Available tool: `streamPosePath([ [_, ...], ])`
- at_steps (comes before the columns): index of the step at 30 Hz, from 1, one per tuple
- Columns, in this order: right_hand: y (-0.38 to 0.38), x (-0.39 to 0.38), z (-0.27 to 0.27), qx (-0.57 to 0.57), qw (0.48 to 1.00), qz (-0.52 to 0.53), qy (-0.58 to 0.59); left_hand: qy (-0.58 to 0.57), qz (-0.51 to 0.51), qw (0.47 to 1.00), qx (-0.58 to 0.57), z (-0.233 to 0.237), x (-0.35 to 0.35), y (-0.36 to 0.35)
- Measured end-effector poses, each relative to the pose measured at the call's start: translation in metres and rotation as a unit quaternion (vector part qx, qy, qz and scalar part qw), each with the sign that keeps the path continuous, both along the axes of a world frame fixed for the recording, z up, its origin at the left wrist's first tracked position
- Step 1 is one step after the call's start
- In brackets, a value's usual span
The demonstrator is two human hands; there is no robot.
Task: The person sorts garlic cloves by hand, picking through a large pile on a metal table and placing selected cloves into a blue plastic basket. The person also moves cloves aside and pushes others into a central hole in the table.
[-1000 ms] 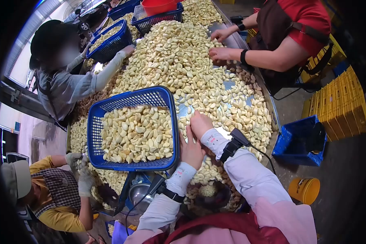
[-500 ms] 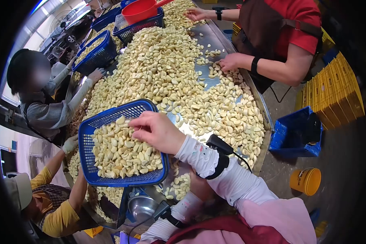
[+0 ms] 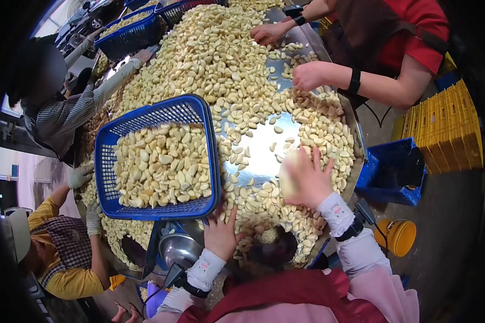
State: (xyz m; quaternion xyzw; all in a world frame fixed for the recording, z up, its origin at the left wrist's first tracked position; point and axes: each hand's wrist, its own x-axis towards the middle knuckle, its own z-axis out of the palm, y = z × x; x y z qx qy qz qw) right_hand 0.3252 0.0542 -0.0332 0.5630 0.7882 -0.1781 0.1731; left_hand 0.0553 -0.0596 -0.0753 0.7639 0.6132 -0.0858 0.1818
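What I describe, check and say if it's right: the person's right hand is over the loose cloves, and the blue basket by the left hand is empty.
Not right: the blue basket by the left hand is filled with cloves, as the head view shows. The right hand is over the loose cloves, as you say.

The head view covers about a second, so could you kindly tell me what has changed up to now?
The right hand, over the basket half a second ago, is now off to its right among the garlic cloves. The left hand has shifted left, towards the basket's near right corner. A wider patch of bare tabletop shows. The blue basket remains filled.
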Motion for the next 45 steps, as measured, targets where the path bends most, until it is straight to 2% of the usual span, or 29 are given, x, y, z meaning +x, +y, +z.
streamPosePath([
  [2, -0.039, 0.012, -0.014, -0.037, 0.999, -0.031, 0.008, 0.022, -0.013, 1.0, -0.003, -0.007, -0.002, -0.032],
  [5, -0.094, 0.009, -0.022, -0.1, 0.994, 0.033, -0.002, 0.056, -0.077, 0.995, 0.017, -0.027, 0.004, -0.088],
  [7, -0.125, 0.0, -0.014, -0.174, 0.978, 0.118, 0.02, -0.016, -0.134, 0.987, 0.087, -0.038, 0.015, -0.106],
  [8, -0.131, -0.001, -0.002, -0.126, 0.971, 0.201, 0.033, -0.053, -0.226, 0.965, 0.126, -0.037, 0.017, -0.107],
  [9, -0.116, -0.007, -0.004, -0.125, 0.971, 0.202, 0.033, -0.052, -0.226, 0.964, 0.127, -0.016, 0.018, -0.081],
  [10, -0.084, -0.016, -0.011, -0.16, 0.975, 0.123, 0.092, -0.099, -0.194, 0.975, -0.037, 0.014, 0.017, -0.032],
  [11, -0.058, -0.028, -0.018, -0.193, 0.969, 0.042, 0.149, -0.143, -0.156, 0.957, -0.2, 0.031, 0.015, 0.002],
  [12, -0.045, -0.045, -0.026, -0.058, 0.969, 0.035, 0.237, -0.139, -0.057, 0.985, -0.087, 0.029, 0.014, 0.017],
  [13, -0.034, -0.065, -0.035, 0.079, 0.944, 0.027, 0.319, -0.132, 0.043, 0.99, 0.029, 0.021, 0.012, 0.028],
  [14, -0.015, -0.085, -0.046, 0.116, 0.94, 0.06, 0.315, -0.146, 0.077, 0.981, 0.103, 0.001, 0.006, 0.044],
  [15, -0.007, -0.101, -0.057, 0.145, 0.935, 0.089, 0.312, -0.157, 0.112, 0.967, 0.167, -0.017, -0.002, 0.048],
  [16, -0.004, -0.111, -0.069, 0.145, 0.934, 0.088, 0.316, -0.153, 0.111, 0.968, 0.166, -0.024, -0.008, 0.047],
  [18, 0.005, -0.123, -0.08, 0.132, 0.957, 0.074, 0.248, -0.17, 0.096, 0.951, 0.241, -0.031, -0.015, 0.048],
  [20, 0.009, -0.11, -0.078, 0.086, 0.949, 0.039, 0.3, -0.195, 0.11, 0.944, 0.242, -0.034, -0.018, 0.039],
  [23, 0.023, -0.076, -0.049, -0.002, 0.886, -0.114, 0.449, -0.246, 0.124, 0.934, 0.226, -0.023, -0.014, 0.034],
  [24, 0.022, -0.074, -0.04, -0.035, 0.838, -0.154, 0.522, -0.27, 0.125, 0.933, 0.203, -0.018, -0.008, 0.031],
  [25, 0.021, -0.072, -0.028, -0.068, 0.781, -0.194, 0.59, -0.261, 0.141, 0.939, 0.174, -0.017, 0.001, 0.027],
  [27, 0.021, -0.094, 0.039, -0.021, 0.705, -0.236, 0.669, -0.147, 0.097, 0.966, 0.187, -0.022, 0.014, 0.026],
  [29, 0.034, -0.122, 0.082, 0.101, 0.67, -0.087, 0.73, -0.121, 0.073, 0.965, 0.22, -0.022, 0.021, 0.031],
  [31, 0.048, -0.157, 0.096, 0.238, 0.671, 0.065, 0.699, -0.094, 0.049, 0.962, 0.253, -0.028, 0.022, 0.029],
  [33, 0.046, -0.15, 0.098, 0.255, 0.673, 0.041, 0.693, -0.1, 0.068, 0.971, 0.207, -0.043, 0.014, 0.026],
  [34, 0.043, -0.144, 0.096, 0.264, 0.679, 0.02, 0.685, -0.115, 0.084, 0.965, 0.22, -0.022, 0.019, 0.028],
  [35, 0.04, -0.132, 0.075, 0.258, 0.7, -0.034, 0.665, -0.115, 0.085, 0.965, 0.222, -0.018, 0.018, 0.028],
  [36, 0.029, -0.12, 0.062, 0.161, 0.746, -0.119, 0.635, -0.12, 0.093, 0.969, 0.193, -0.017, 0.016, 0.024],
  [38, 0.009, -0.109, 0.004, 0.109, 0.849, -0.107, 0.507, -0.128, 0.095, 0.971, 0.177, -0.024, 0.013, 0.015],
  [39, -0.002, -0.109, -0.024, 0.143, 0.873, -0.032, 0.466, -0.128, 0.1, 0.971, 0.178, -0.025, 0.015, 0.014],
  [41, -0.016, -0.125, -0.058, 0.124, 0.894, 0.091, 0.42, -0.093, 0.132, 0.969, 0.186, -0.025, 0.019, 0.007],
  [43, -0.02, -0.139, -0.074, 0.201, 0.912, 0.184, 0.306, -0.086, 0.135, 0.97, 0.182, -0.033, 0.017, 0.006],
  [45, -0.018, -0.141, -0.08, 0.184, 0.922, 0.169, 0.296, -0.078, 0.139, 0.974, 0.158, -0.031, 0.017, 0.005],
])
